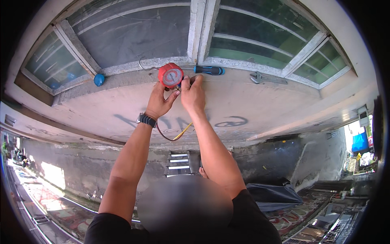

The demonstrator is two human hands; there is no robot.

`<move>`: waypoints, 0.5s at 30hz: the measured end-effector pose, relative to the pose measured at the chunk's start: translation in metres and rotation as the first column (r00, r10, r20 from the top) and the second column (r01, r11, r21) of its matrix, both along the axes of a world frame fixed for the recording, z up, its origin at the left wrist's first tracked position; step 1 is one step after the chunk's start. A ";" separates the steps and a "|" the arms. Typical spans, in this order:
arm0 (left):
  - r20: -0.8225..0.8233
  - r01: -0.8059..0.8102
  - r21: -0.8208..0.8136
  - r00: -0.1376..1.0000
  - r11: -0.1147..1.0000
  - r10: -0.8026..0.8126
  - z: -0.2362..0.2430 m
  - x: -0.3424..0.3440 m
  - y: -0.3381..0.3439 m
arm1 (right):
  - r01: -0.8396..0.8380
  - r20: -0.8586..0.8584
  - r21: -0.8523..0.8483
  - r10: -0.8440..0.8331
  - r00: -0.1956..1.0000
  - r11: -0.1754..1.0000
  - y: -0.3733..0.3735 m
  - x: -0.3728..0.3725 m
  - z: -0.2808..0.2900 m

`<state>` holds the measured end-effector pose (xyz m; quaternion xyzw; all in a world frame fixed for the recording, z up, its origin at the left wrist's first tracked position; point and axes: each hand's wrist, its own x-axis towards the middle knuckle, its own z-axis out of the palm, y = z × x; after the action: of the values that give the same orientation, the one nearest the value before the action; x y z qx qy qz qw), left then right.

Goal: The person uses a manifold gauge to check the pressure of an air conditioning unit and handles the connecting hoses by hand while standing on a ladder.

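A round pressure gauge (171, 75) with a red casing and a pale dial is held up at the window ledge. My left hand (159, 100) is closed around its lower left side, with the thumb near the brass-coloured fitting below the dial. At the gauge's right side, my right hand (193, 92) is closed, its fingers pinching at the fitting; they partly hide what they grip. A thin dark red hose (164, 136) loops below my hands, alongside a yellow hose (183, 131). Just beyond my right fingers lies a screwdriver (209, 70) with a blue and black handle.
An adjustable wrench (268, 78) rests on the ledge (235, 75) to the right, and a small blue round object (99, 79) to the left. Barred windows (134, 36) rise behind. Far below are a ladder (178, 161) and a dark tarp-like cover (274, 196).
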<state>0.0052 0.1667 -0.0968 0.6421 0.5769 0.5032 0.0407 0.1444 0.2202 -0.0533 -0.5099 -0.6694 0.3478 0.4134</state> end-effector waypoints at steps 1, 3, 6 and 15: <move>0.004 -0.003 0.004 1.000 1.000 0.003 0.002 0.001 0.000 | -0.003 0.004 0.004 0.003 1.000 1.000 0.000 0.000 0.002; 0.033 -0.023 -0.029 0.999 0.999 0.024 0.005 0.000 -0.002 | -0.030 0.007 -0.036 0.030 1.000 0.999 -0.002 -0.001 0.007; 0.106 0.014 -0.058 0.994 0.998 -0.007 0.012 0.004 -0.003 | -0.049 -0.031 0.009 0.049 0.998 0.999 0.002 -0.001 -0.003; 0.498 0.289 -0.235 0.856 0.928 -0.141 0.028 -0.016 -0.017 | -0.282 -0.099 0.234 0.311 0.945 0.931 0.011 0.036 -0.022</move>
<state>-0.0108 0.1498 -0.0693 0.5470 0.5431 0.5424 0.3341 0.1805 0.2315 -0.0756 -0.3303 -0.7434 0.3647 0.4531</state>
